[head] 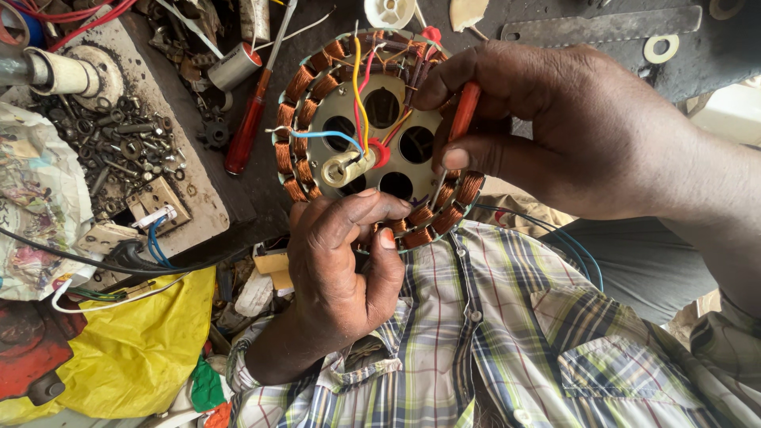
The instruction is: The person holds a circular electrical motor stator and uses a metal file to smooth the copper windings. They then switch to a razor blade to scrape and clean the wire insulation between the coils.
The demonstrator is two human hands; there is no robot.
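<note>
A round fan-motor stator (372,135) with copper windings around its rim and a metal centre plate with round holes is held up in front of my chest. My left hand (345,261) grips its lower edge, thumb on the windings. My right hand (555,127) is closed on a thin red-handled tool (465,109) whose tip points into the windings at the right side. Yellow, red and blue wires (358,87) cross the plate toward the central shaft.
A red-handled screwdriver (250,119) lies on the dark bench. At the left, a tray holds several loose bolts and nuts (127,150). A yellow bag (135,349) and a red object (28,341) lie at the lower left. My plaid shirt (507,341) fills the bottom.
</note>
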